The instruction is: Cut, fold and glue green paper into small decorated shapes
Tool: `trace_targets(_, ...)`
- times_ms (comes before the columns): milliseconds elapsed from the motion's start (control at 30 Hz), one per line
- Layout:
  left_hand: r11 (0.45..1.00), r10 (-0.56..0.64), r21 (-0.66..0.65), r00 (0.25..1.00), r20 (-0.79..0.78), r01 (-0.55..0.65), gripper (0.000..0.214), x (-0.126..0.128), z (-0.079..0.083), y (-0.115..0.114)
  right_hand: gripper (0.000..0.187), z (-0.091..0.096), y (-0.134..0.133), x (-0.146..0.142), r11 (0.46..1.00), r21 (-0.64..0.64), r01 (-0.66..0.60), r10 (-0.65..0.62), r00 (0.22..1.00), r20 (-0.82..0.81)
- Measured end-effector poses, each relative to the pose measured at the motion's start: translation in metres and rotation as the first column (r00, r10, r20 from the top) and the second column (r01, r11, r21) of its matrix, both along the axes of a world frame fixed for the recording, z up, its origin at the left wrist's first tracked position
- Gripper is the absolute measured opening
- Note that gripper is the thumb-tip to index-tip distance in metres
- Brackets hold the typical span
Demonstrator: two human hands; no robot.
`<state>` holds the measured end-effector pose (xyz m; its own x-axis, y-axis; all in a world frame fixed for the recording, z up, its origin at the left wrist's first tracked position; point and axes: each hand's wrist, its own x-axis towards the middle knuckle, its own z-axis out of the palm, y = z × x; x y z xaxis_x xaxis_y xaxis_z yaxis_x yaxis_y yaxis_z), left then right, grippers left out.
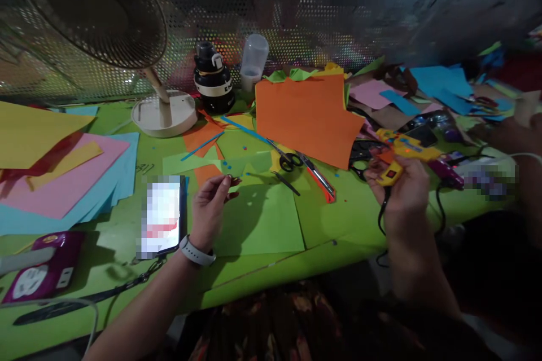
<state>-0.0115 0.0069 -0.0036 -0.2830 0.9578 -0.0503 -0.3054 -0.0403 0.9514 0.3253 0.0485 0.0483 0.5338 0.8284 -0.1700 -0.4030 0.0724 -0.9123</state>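
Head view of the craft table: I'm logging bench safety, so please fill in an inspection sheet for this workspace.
surface: green paper-covered table, mostly littered.
job's things: yellow hot glue gun; small dark scrap.
clutter: large orange paper sheet, black-handled scissors, orange utility knife, pink and blue paper stack, phone.
grips: left hand pinches the scrap; right hand wraps the glue gun's handle.
cables: black cord hangs from the gun; white cable by purple power strip.
surroundings: desk fan, black bottle, clear plastic cup, perforated metal screen.

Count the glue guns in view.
2. One yellow glue gun is held in the right hand; one purple glue gun lies just to its right. Others may be hidden under the loose paper.
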Motion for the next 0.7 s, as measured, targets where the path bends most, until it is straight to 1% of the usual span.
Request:
trace_targets(67,1.000,0.006,-0.001,1.000,0.003,-0.006,0.014,0.000,0.001,0.000,0.014,0.008,0.008,-0.014,0.992,0.084,0.094,-0.099,0.993,0.063)
trace_targets(100,1.000,0.008,-0.003,1.000,0.003,-0.008,0.014,0.000,0.001,0.000,0.012,0.011,0.012,-0.021,0.987,0.117,0.106,-0.118,0.988,0.096)
trace_targets(133,1.000,0.012,-0.005,1.000,0.002,-0.012,0.015,0.000,0.001,0.000,0.010,0.013,0.015,-0.029,0.987,0.139,0.075,-0.093,0.987,0.131)
trace_targets(167,1.000,0.017,-0.007,1.000,0.000,-0.017,0.015,0.000,0.002,0.000,0.010,0.014,0.017,-0.038,0.988,0.152,0.003,-0.030,0.985,0.173)
trace_targets(200,1.000,0.021,-0.008,1.000,-0.001,-0.021,0.016,0.000,0.002,0.000,0.011,0.014,0.018,-0.047,0.980,0.159,-0.124,0.084,0.968,0.235)
trace_targets(233,1.000,0.021,-0.008,1.000,0.000,-0.021,0.016,0.000,0.003,0.000,0.012,0.014,0.017,-0.057,0.954,0.159,-0.253,0.196,0.931,0.308)
trace_targets(267,1.000,0.019,-0.007,1.000,0.002,-0.019,0.017,0.000,0.003,0.000,0.013,0.013,0.014,-0.068,0.917,0.135,-0.375,0.304,0.878,0.370)
trace_targets(300,1.000,0.018,-0.004,1.000,0.003,-0.018,0.018,0.000,0.003,0.000,0.014,0.011,0.011,-0.079,0.869,0.094,-0.486,0.415,0.818,0.399)
trace_targets(333,1.000,0.018,-0.003,1.000,0.003,-0.018,0.018,-0.001,0.003,0.000,0.016,0.009,0.006,-0.091,0.806,0.051,-0.590,0.523,0.751,0.403)
trace_targets(367,1.000,0.020,-0.004,1.000,0.002,-0.020,0.019,-0.001,0.002,0.000,0.018,0.005,0.001,-0.101,0.730,0.004,-0.684,0.627,0.672,0.394)
trace_targets(433,0.999,0.034,-0.008,0.999,-0.007,-0.034,0.019,-0.003,0.002,0.002,0.023,-0.003,-0.010,-0.120,0.589,-0.083,-0.804,0.770,0.527,0.361)
trace_targets(467,0.999,0.039,-0.009,0.999,-0.013,-0.039,0.019,-0.003,0.001,0.002,0.023,-0.008,-0.015,-0.127,0.538,-0.116,-0.835,0.806,0.470,0.359)
trace_targets(500,0.999,0.038,-0.010,0.999,-0.019,-0.039,0.019,-0.003,0.001,0.003,0.025,-0.013,-0.018,-0.133,0.502,-0.140,-0.853,0.828,0.428,0.362)
trace_targets(533,0.999,0.036,-0.010,0.999,-0.024,-0.036,0.019,-0.004,0.001,0.003,0.026,-0.016,-0.021,-0.137,0.479,-0.152,-0.864,0.838,0.399,0.373)
trace_targets(567,0.999,0.032,-0.009,0.999,-0.028,-0.032,0.019,-0.004,0.001,0.004,0.027,-0.019,-0.023,-0.139,0.469,-0.157,-0.869,0.839,0.383,0.386)
trace_targets(700,1.000,0.007,-0.019,0.999,-0.050,-0.008,0.016,-0.001,0.002,0.003,0.027,-0.021,-0.023,-0.142,0.468,-0.137,-0.873,0.826,0.377,0.418)
